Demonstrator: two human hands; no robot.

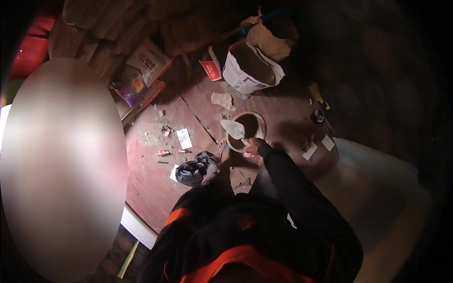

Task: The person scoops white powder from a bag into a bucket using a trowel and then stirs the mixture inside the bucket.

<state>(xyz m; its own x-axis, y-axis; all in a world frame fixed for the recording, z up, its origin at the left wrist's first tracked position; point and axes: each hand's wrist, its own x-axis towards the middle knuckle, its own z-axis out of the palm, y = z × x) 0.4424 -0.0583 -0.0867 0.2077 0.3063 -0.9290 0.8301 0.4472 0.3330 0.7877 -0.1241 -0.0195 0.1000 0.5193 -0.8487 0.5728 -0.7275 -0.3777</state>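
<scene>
My right hand (255,145) is closed around the handle of a pointed trowel (232,127). Its pale, leaf-shaped blade lies over the near left side of a round tub (260,122). The tub has a light, smeared rim and a dark inside, and stands on the floor just beyond my feet. A crumpled black plastic bag (190,173) lies left of my legs. Next to it is a blurred greyish shape (211,173); whether this is my left hand I cannot make out, and no fingers show there.
An open white paper sack (240,80) of grey material stands beyond the tub. Printed bags (146,63) lean at the far left. Paper scraps (184,138), small wrappers (163,153) and a dark round object (318,116) lie on the reddish floor (151,188). A blurred oval hides the left side.
</scene>
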